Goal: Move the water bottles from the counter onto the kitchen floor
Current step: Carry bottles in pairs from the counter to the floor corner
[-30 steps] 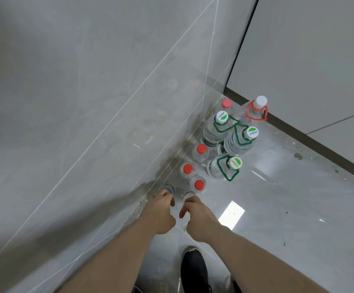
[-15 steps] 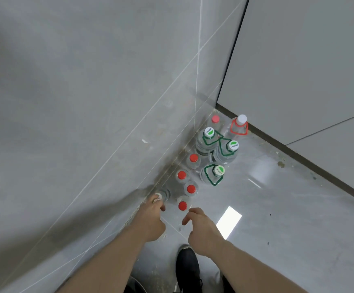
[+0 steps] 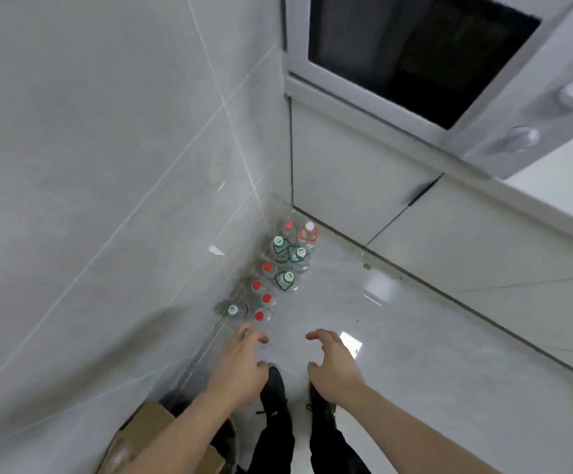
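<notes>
My left hand [image 3: 240, 367] and right hand [image 3: 333, 366] hang with loosely curled fingers, holding nothing. Just beyond them, the water bottles [image 3: 271, 278] stand upright on the kitchen floor [image 3: 397, 336], lined along the wall [image 3: 107, 165], seemingly to keep walking space free.

Both hands [image 3: 240, 367] [image 3: 334, 366] extended, fingers loosely spread, empty.
</notes>
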